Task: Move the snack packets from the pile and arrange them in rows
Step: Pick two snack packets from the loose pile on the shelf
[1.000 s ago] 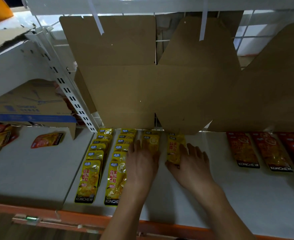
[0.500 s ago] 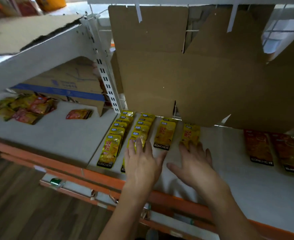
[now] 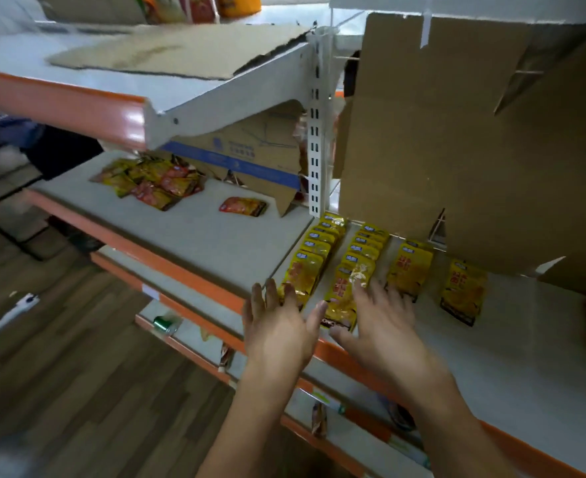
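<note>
Hovering my left hand (image 3: 278,331) and right hand (image 3: 381,326), fingers spread, over the shelf's orange edge (image 3: 195,288); bare shelf (image 3: 526,339) lies rightward.

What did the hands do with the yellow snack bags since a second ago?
Both hands, left hand and right hand, let go and pulled back from the far yellow snack packets toward the shelf's orange front edge, fingers spread and holding nothing. The packet rows and the mixed red-and-yellow pile stayed put.

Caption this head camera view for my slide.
Both open hands, left and right, hover over rows of yellow snack packets on a shelf.
</note>
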### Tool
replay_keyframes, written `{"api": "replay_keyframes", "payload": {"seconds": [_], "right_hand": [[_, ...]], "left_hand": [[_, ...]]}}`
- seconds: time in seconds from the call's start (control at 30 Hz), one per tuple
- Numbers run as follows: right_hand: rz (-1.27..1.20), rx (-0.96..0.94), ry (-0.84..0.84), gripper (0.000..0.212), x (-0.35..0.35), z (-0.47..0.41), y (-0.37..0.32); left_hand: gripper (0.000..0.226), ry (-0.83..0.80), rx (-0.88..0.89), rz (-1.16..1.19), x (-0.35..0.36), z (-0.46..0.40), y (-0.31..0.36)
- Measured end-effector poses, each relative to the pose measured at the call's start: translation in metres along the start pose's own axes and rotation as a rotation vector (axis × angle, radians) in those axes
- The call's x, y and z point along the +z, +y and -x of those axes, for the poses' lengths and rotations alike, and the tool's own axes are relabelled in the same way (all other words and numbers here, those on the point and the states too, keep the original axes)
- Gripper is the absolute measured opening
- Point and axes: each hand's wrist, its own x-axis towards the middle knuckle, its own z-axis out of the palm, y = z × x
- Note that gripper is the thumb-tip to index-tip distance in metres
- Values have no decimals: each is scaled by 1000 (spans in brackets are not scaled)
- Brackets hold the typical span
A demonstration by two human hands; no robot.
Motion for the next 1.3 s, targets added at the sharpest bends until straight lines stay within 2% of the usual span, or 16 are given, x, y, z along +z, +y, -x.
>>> {"api": "replay_keyframes", "payload": {"seconds": [0.13,0.23,0.33,0.43,0.53,0.67,0.83,1.03,1.13,1.2,1.3], "right_hand": [[32,-70,51,84,11,-6,-56],[72,-134,62,84,20,-6,-100],[74,-199,88,84,32,-6,-141],[53,-220,-5,82,48,-9,-181],[26,-252,8,83,62,-15,-216],[0,-271,-64,82,74,-23,-259],[-17,-333,-86,83,82,-35,-298],[-18,-406,-192,80,86,-68,-335],[-35,-432,-214,78,91,-93,-353],[-41,-452,-205,78,96,-113,-366],[-21,-479,-171,78,99,-147,-384]], "left_hand": [[79,39,-55,93,-14,3,-59],[78,133,-73,57,-21,5,-102],[83,108,-122,48,-31,2,-141],[83,117,-147,56,-37,-1,-181],[80,155,-160,24,-39,-4,-218],[74,182,-201,53,-43,-11,-262],[77,195,-242,53,-44,-18,-301],[79,185,-294,40,-47,-43,-335],[93,219,-311,30,-49,-62,-351],[100,245,-318,19,-50,-80,-363],[97,231,-324,21,-56,-108,-380]]}}
